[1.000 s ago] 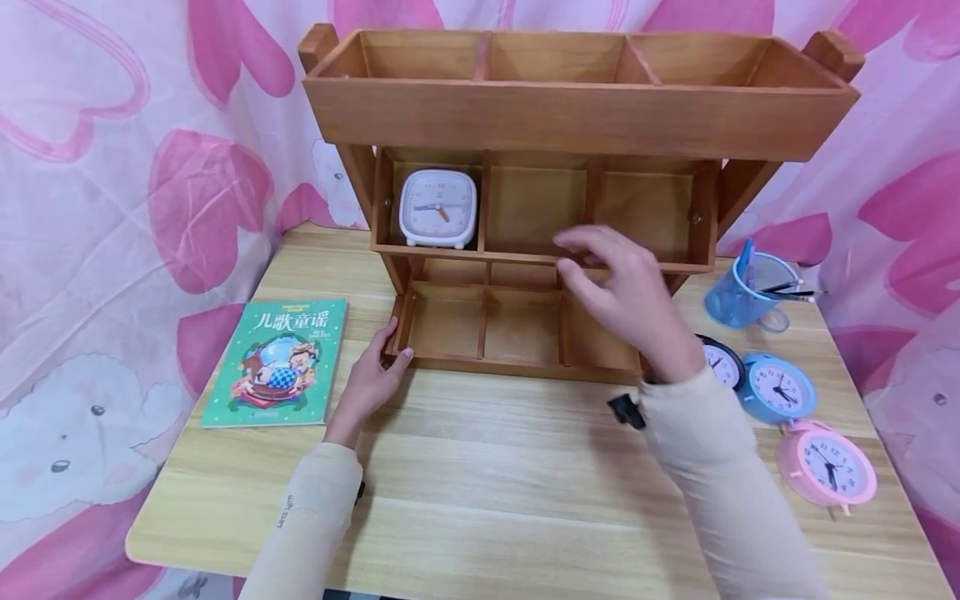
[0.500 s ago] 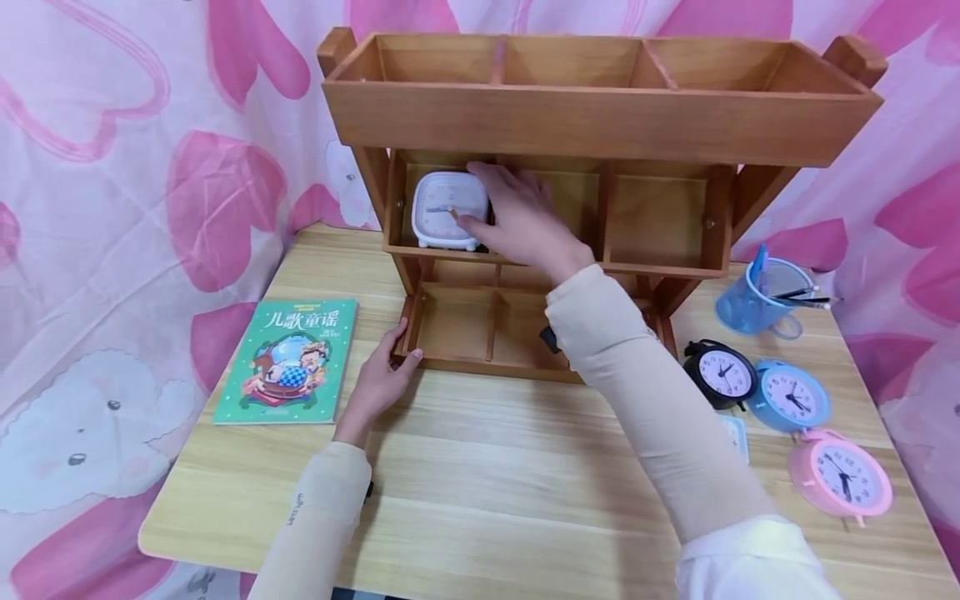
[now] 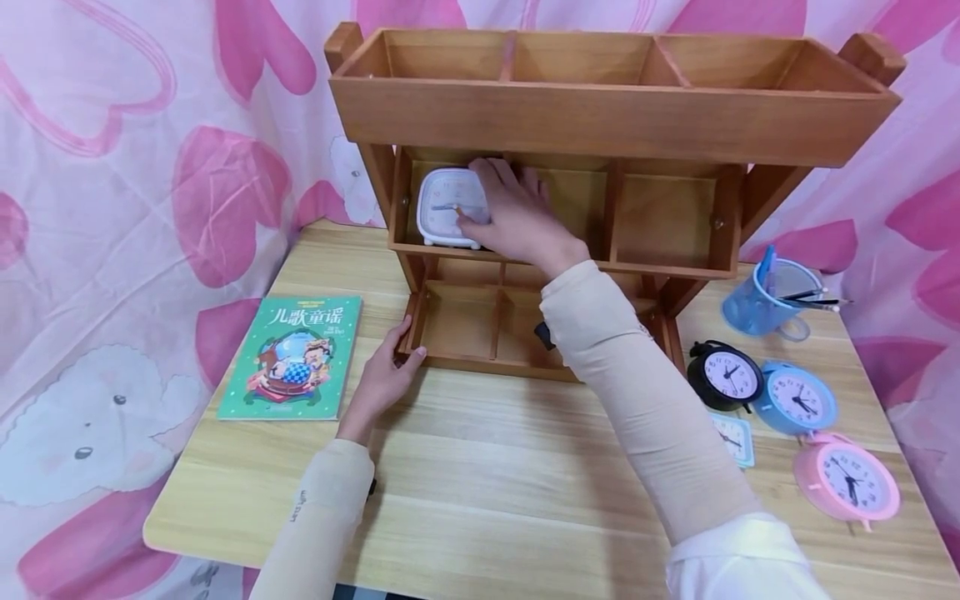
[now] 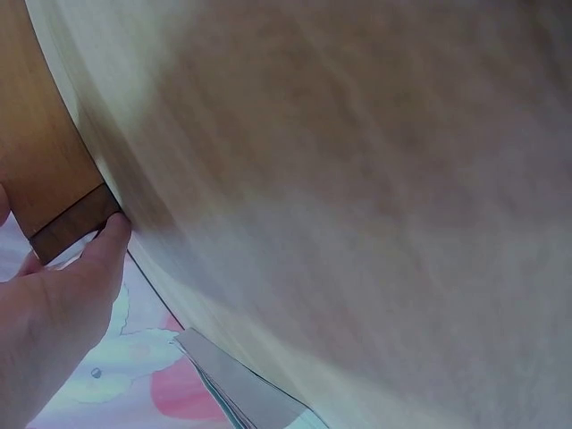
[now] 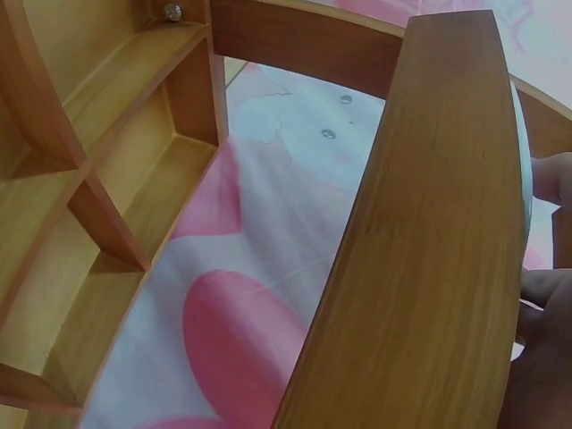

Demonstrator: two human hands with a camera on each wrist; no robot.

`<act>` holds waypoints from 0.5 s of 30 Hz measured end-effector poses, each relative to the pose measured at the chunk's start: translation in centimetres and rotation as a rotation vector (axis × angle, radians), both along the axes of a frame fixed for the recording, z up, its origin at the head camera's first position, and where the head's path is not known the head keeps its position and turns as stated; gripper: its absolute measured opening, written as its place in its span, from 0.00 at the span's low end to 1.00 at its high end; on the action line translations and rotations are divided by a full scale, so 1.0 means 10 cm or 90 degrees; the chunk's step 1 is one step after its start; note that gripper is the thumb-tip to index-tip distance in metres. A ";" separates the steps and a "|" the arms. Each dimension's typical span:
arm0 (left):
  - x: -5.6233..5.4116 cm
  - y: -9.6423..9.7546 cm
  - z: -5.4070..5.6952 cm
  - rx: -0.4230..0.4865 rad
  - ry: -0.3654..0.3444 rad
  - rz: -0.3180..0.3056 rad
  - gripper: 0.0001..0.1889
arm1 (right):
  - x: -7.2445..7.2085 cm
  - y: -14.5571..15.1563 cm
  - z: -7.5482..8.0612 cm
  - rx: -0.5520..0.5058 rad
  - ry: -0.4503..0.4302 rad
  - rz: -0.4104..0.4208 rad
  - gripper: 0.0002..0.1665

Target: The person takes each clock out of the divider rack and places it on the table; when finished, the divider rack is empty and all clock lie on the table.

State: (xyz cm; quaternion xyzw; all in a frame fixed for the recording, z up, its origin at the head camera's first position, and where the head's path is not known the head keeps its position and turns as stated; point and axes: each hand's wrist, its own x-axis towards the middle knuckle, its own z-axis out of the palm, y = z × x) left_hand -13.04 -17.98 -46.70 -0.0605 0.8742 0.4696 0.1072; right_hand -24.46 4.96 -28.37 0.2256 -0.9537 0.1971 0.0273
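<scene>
A three-tier wooden shelf (image 3: 615,121) with divided compartments stands on the table. In its middle tier, the left compartment holds a white square alarm clock (image 3: 437,223). My right hand (image 3: 521,217) grips this clock at its right side, thumb over the front of the dial and fingers at the top edge. Seen from the right wrist, a front board hides most of the clock and part of that hand (image 5: 550,331). My left hand (image 3: 384,379) holds the shelf's lower left corner, its thumb in front; the left wrist view shows the fingers (image 4: 107,255) around the corner.
On the right of the table stand a black alarm clock (image 3: 726,375), a blue one (image 3: 797,400), a pink one (image 3: 847,482) and a light-blue square clock (image 3: 738,440). Behind them is a blue mesh pen cup (image 3: 750,304). A green book (image 3: 291,358) lies at the left.
My right hand has moved left from in front of the middle compartments to the white alarm clock and taken hold of it. My left hand stays on the shelf corner.
</scene>
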 end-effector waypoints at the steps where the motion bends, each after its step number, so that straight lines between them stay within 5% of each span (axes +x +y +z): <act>1: 0.00 0.00 0.00 0.001 0.000 -0.002 0.34 | 0.00 0.00 0.00 0.001 0.003 0.001 0.42; 15: 0.00 -0.02 -0.02 0.000 -0.001 -0.013 0.34 | 0.03 0.04 0.10 0.006 -0.012 0.013 0.40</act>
